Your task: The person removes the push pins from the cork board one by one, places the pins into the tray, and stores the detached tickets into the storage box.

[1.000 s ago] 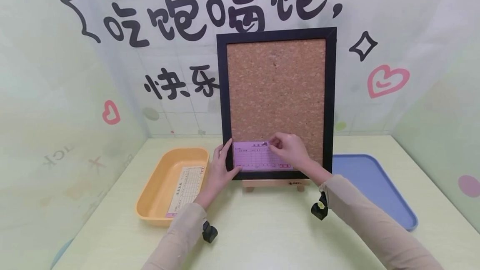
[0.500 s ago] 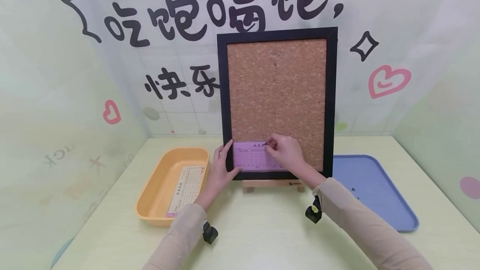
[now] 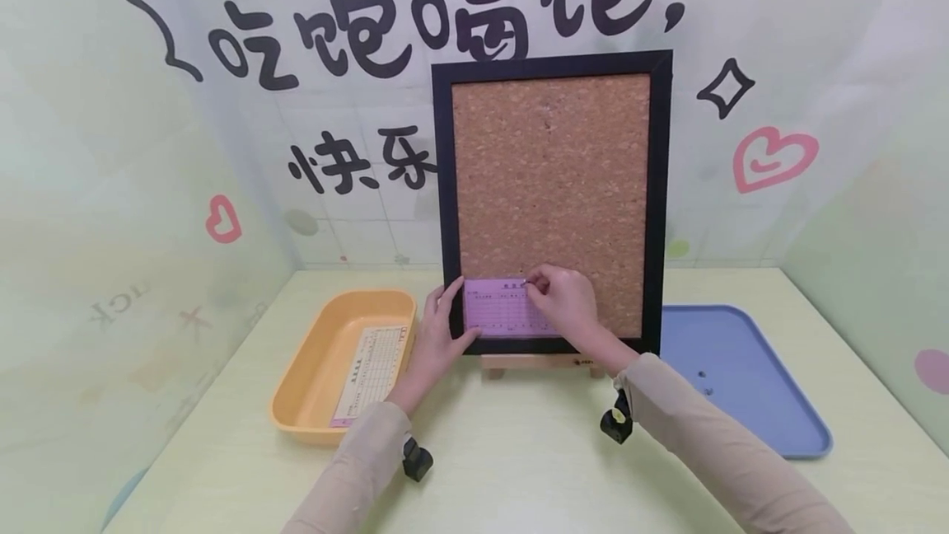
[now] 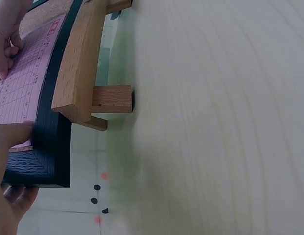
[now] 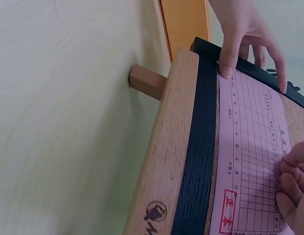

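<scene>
A black-framed corkboard (image 3: pixel 549 171) leans upright on a small wooden easel (image 4: pixel 83 54). Flat against its lower left corner lies a pink printed form (image 3: pixel 493 307), also seen in the right wrist view. My left hand (image 3: pixel 442 324) grips the board's left edge, its thumb (image 4: pixel 17 133) pressing the form's lower corner and other fingers reaching round behind the frame. At the form's top edge, near its middle, my right hand (image 3: pixel 565 303) pinches a small push pin (image 3: pixel 525 282) with thumb and index finger. In the right wrist view, the right fingers (image 5: pixel 291 181) hide the pin.
To the left is an orange tray (image 3: pixel 296 377) with another printed form (image 3: pixel 371 369) in it. A blue tray (image 3: pixel 771 402) on the right carries a few small dark pieces (image 3: pixel 704 381). A decorated wall (image 3: pixel 356 229) stands close behind the board.
My right hand has shifted slightly left along the form's top edge, its fingers now closer over the pin. The left hand keeps its place on the board.
</scene>
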Motion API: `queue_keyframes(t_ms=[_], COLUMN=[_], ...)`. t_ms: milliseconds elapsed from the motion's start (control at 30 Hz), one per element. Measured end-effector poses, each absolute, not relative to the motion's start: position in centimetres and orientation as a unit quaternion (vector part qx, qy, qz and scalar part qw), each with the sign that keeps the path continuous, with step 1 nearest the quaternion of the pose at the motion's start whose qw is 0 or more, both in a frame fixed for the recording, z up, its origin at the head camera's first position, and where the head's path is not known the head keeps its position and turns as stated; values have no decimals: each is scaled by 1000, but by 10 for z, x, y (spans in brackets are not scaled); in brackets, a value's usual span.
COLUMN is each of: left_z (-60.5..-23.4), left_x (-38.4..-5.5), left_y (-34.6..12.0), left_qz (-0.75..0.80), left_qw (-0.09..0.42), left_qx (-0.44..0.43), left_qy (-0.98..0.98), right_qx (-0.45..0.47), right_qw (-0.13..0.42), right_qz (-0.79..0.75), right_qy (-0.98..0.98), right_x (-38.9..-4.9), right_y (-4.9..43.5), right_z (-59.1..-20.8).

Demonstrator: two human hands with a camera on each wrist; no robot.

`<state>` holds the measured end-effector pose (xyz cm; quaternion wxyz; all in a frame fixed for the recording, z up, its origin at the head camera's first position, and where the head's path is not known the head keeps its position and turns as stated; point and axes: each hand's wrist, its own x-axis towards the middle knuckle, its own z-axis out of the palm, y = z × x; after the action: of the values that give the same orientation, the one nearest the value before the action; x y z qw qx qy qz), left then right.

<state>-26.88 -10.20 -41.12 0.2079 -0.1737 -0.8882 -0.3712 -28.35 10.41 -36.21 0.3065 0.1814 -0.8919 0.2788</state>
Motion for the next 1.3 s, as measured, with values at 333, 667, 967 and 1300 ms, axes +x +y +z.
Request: queue_keyframes(t_ms=[333, 667, 967, 1300], left_z=[-412, -411, -411, -412], left_x=[-270, -268, -270, -269], left_y=[-102, -101, -102, -101], left_qz=[-370, -380, -382, -380], left_qw=[211, 207, 200, 206], left_qx=[-178, -179, -168, -170], left_qy=[-887, -884, -887, -886], right_qx=[165, 158, 129, 94], right_qw=[332, 345, 338, 307], right_qz=[314, 324, 352, 373], right_qy=[-874, -867, -863, -870], right_x=[-281, -281, -281, -281], right_y=[100, 101, 96, 94], right_z=[-370, -373, -374, -369])
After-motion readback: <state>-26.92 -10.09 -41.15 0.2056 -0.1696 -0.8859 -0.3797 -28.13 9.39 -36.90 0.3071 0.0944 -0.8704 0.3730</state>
